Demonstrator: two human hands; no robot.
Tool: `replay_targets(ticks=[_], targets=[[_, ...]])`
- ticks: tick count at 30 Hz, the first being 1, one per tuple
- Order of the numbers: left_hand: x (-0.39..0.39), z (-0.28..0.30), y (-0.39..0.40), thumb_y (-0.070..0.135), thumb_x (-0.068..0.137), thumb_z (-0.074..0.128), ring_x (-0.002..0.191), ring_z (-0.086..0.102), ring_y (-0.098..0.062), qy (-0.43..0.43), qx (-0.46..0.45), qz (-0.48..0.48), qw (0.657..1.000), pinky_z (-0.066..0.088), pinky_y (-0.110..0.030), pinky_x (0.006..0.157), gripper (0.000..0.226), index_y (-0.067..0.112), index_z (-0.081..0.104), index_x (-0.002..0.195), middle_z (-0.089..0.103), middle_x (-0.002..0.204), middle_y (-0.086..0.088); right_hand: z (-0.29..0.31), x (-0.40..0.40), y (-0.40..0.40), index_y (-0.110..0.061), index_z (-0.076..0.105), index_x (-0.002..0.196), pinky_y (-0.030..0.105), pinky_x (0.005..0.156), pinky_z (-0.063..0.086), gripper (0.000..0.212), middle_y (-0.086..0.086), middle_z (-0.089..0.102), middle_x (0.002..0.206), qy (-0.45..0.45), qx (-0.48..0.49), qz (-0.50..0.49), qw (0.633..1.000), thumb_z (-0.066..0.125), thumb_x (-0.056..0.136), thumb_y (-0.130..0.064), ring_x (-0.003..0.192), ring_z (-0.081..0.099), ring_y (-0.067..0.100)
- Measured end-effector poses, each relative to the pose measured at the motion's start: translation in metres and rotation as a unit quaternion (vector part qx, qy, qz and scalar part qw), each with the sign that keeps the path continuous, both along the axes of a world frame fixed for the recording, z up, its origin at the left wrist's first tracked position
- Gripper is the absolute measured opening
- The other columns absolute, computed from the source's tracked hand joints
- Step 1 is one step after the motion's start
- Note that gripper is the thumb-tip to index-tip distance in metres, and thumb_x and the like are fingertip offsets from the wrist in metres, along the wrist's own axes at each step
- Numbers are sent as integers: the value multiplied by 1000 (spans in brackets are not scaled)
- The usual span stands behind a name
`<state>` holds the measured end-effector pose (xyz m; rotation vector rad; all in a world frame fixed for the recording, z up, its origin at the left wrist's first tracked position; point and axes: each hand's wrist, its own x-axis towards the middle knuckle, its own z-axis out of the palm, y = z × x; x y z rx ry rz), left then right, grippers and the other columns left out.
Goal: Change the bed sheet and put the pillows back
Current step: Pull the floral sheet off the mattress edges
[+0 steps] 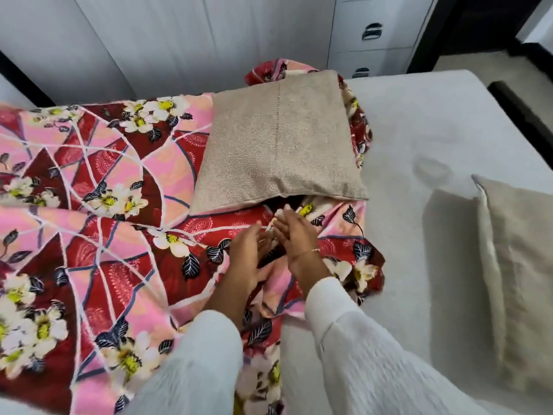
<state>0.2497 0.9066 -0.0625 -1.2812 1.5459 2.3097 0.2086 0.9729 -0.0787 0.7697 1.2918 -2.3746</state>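
Observation:
A red and pink floral bed sheet [98,205] lies bunched over the left half of the bare white mattress [434,124]. A beige square pillow [278,142] rests on top of the sheet near its far end. A second beige pillow [520,274] lies on the bare mattress at the right edge. My left hand [248,259] and my right hand [294,235] hover close together over the sheet just in front of the first pillow, fingers spread, holding nothing that I can make out. The image is motion-blurred around the hands.
White wardrobe doors [149,40] stand behind the bed. A white drawer unit [380,31] with dark handles is at the back right. A dark bed frame edge [520,115] runs along the mattress's right side.

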Motion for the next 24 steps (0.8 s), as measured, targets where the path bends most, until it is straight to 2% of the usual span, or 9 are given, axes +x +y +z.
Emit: replay_targets(ticks=[3,6,8,10,12,15,17,19,24], targets=[[-41,-3,2,43,92,48,71,53,-13,8,124,50,991,46,-29,80,32,14,52,81,55,79,-2,-4,-40,3,-5,49,129,26,78,51,42,17,62,118,-31,-84,25,996,54,92,-25,113,58,23],[-75,-13,0,58,88,44,88,58,-16,38,166,73,983,38,-35,102,49,12,57,97,60,86,-3,-7,-73,9,-17,59,112,25,71,55,28,4,66,112,-46,-153,61,985,55,90,-34,92,67,13],[-93,-16,1,56,87,48,101,61,-20,77,170,109,976,46,-36,95,50,13,61,107,66,102,-6,-7,-87,13,-18,62,94,28,69,59,12,3,68,99,-67,-199,46,977,55,91,-26,85,68,14],[-111,-20,4,51,84,56,114,58,-27,117,173,162,964,46,-42,97,54,13,58,121,63,120,-11,-12,-100,14,-11,62,97,35,87,55,9,11,66,110,-77,-222,35,971,56,91,-14,105,63,26],[-127,-19,10,43,89,54,105,63,-27,135,178,201,954,52,-41,87,42,11,62,114,66,115,-13,-12,-110,15,-7,60,101,42,99,46,13,14,65,111,-86,-233,37,968,52,91,-7,107,61,28],[-148,-11,21,33,90,50,78,69,-25,194,220,201,934,58,-38,71,31,10,70,86,73,83,-10,-9,-125,23,-6,60,95,36,84,55,18,7,72,83,-54,-269,59,960,44,93,1,77,69,18],[-161,-6,31,31,74,69,83,70,-25,261,234,208,913,54,-44,85,26,9,74,87,73,89,-10,0,-140,34,-4,60,100,34,79,55,22,9,70,89,-23,-286,66,956,42,92,5,84,67,20],[-178,-4,42,27,48,88,91,69,-26,316,244,195,896,53,-47,86,49,8,75,91,72,98,-11,8,-158,49,-2,59,103,36,82,52,24,10,68,93,4,-291,63,955,41,90,7,92,62,22],[-220,21,113,26,47,89,99,66,-26,373,291,115,874,55,-43,83,63,8,70,105,69,107,-11,40,-196,124,2,60,114,37,87,53,34,15,66,109,63,-280,63,956,58,80,-3,95,65,25]])
